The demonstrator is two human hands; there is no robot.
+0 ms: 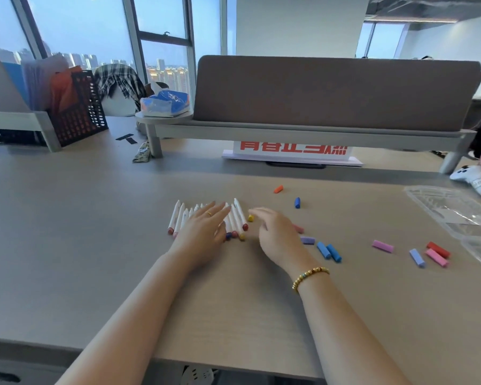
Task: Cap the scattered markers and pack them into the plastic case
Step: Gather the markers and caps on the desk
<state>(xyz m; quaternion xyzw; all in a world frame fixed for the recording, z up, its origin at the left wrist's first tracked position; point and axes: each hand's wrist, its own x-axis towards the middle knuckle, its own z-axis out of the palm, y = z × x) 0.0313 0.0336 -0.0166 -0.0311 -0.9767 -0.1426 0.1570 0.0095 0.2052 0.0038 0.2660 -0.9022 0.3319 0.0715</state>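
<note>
Resting flat with straight fingers, the left hand point(206, 229) steadies the row of white uncapped markers point(235, 218) on the bench point(95, 245), likely to stop rolling. The right hand point(275, 232) hovers relaxed, holding nothing. Coloured loose caps point(328, 250) lie scattered right; the clear plastic case point(453, 209) sits far right, unobstructed.

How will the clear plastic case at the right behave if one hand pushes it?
The clear plastic case looks thin and holds nothing, so it is probably light and would slide on the smooth desk. Its thin walls may flex. It lies flat and open, so tipping seems unlikely.
</note>
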